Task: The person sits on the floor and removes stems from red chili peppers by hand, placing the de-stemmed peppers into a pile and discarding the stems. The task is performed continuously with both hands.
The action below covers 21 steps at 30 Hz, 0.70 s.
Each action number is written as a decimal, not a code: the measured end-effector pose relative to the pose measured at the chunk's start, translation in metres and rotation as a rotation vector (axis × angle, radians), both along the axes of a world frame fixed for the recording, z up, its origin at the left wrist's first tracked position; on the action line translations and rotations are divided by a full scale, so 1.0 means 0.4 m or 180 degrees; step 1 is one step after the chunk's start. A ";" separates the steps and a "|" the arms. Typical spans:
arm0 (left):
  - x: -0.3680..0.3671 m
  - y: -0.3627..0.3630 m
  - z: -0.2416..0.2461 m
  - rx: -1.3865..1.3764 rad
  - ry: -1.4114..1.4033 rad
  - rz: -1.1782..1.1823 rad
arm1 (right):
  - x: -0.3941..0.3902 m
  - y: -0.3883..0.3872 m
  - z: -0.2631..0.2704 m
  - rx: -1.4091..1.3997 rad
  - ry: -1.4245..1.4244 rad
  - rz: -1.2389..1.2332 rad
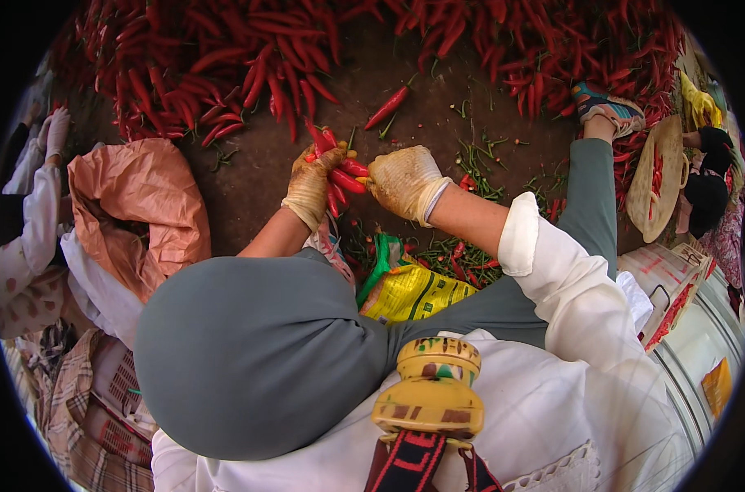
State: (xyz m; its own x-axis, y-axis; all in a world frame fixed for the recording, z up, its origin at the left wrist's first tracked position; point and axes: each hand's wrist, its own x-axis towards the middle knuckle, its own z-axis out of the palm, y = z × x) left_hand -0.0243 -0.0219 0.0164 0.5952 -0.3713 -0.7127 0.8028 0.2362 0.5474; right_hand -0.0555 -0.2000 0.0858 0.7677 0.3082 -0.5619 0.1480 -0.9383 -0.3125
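Several red chili peppers (346, 178) are bunched in my left hand (314, 175), which wears a stained whitish work glove. Their tips and ends stick out on both sides of the fingers. My right hand (406, 179), in a similar dirty glove, is closed beside the bunch, its fingertips at the end of one pepper. Whether it pinches a stem there I cannot tell. A single red chili with a green stem (390, 107) lies on the brown ground just beyond my hands. Cut or broken green stems (480, 161) are scattered to the right.
A large heap of red chilies (225, 49) spans the far side. An orange woven sack (182, 184) stands open at left, near another person's gloved hand (57, 130). A yellow-green printed bag (418, 292) lies between my legs. At right are a plastic scoop-like container (652, 184) and another person.
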 end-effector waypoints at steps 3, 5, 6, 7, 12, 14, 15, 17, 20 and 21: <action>-0.007 0.006 -0.003 -0.0114 0.0199 0.0061 | 0.011 -0.006 0.030 0.1127 0.0541 -0.0469; -0.007 0.010 -0.010 -0.0093 0.0369 0.0171 | 0.013 -0.010 0.044 0.2562 0.1698 -0.1801; -0.006 0.011 -0.016 -0.0104 0.0444 0.0210 | 0.014 -0.013 0.046 0.3380 0.2278 -0.2272; -0.004 0.014 -0.022 -0.0357 0.0796 0.0359 | 0.013 -0.020 0.045 0.3914 0.2317 -0.2403; 0.010 0.035 -0.028 -0.0606 0.0533 0.0558 | -0.013 -0.061 0.008 0.2910 0.0912 -0.3313; 0.011 0.030 -0.019 -0.0584 0.0497 0.0521 | -0.039 -0.063 -0.012 0.2323 0.1342 -0.3021; 0.008 0.021 -0.013 -0.0499 0.0468 0.0459 | -0.053 -0.059 -0.021 0.2097 0.1916 -0.3020; 0.002 0.007 0.008 -0.0412 0.0368 0.0290 | -0.065 -0.045 -0.040 0.2857 0.1962 -0.3419; 0.010 -0.001 0.047 -0.0232 -0.0285 0.0008 | -0.067 -0.018 -0.057 0.3417 0.2197 -0.3675; 0.014 0.001 0.059 -0.0154 -0.0384 -0.0140 | -0.064 -0.011 -0.062 0.3266 0.2492 -0.3965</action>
State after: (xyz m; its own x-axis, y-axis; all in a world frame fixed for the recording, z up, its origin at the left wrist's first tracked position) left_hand -0.0188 -0.0213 0.0401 0.6580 -0.4310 -0.6175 0.7419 0.2307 0.6296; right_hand -0.0812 -0.2045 0.0610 0.4731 0.2391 -0.8480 -0.8766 0.2239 -0.4259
